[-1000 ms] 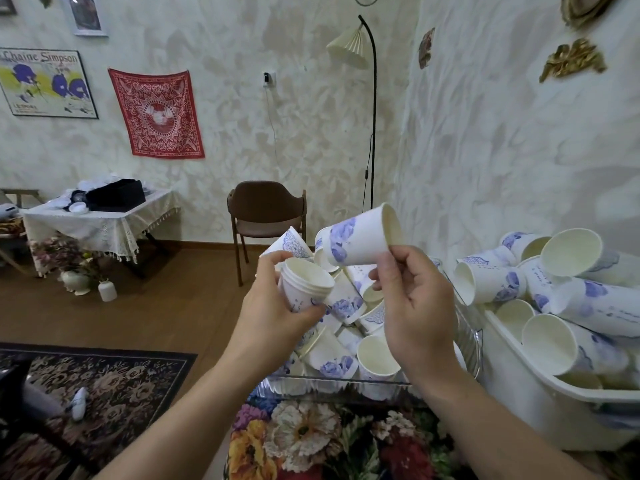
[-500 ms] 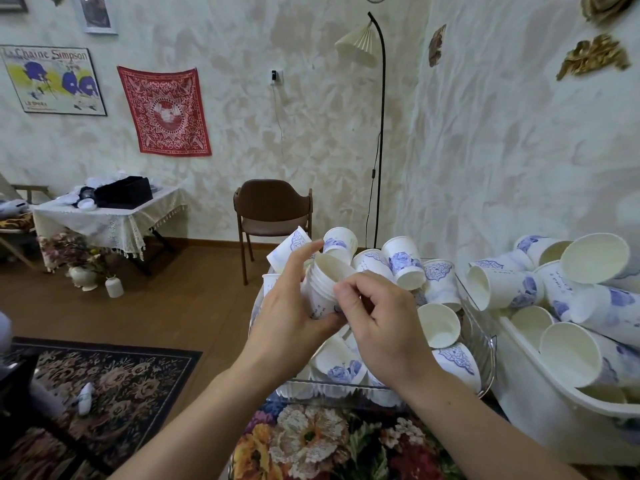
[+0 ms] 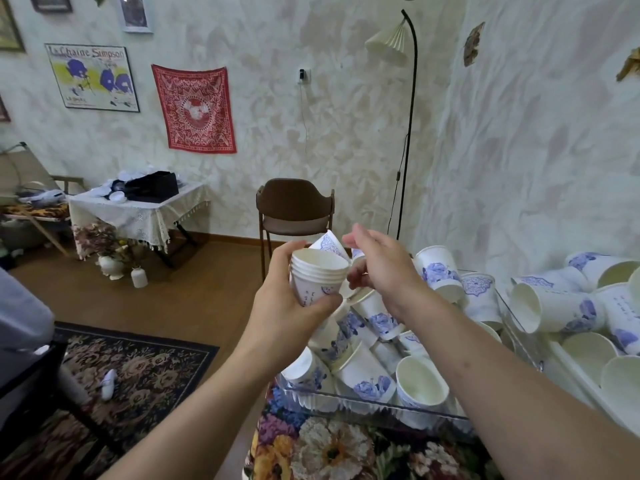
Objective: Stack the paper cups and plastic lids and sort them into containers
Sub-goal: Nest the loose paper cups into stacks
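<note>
So the stack of paper cups (image 3: 318, 277) sits dead center of the frame, a few white cups nested together with their rims showing as stacked rings, mouth up and tipped a bit toward the right. The left hand (image 3: 294, 299) has its fingers and thumb wrapped around the lower part of the stack. The right hand (image 3: 381, 271) is just to the right of it, fingers loose and spread, not holding anything, hovering over the pile.

Below and right of the hands there's a clear plastic container (image 3: 363, 403) full of loose paper cups (image 3: 367, 372), white with blue flower prints, lying every which way, some mouth up, some on their sides. At the right edge of the frame a white bin (image 3: 571, 372) holds another heap of the same kind of cups (image 3: 554, 306), most on their sides with the open mouths facing the camera.

Both containers sit on a bench covered with a floral cloth (image 3: 329, 448) at the bottom center.

Further out: a brown chair (image 3: 294, 209) against the back wall in the middle, a floor lamp (image 3: 398, 39) with a pleated shade at upper center, a red patterned cloth (image 3: 194, 109) and a poster (image 3: 91, 77) on the wall at upper left, and a small table with a lace cover (image 3: 138, 209) at mid left. A dark patterned rug (image 3: 138, 375) fills the lower left floor.
</note>
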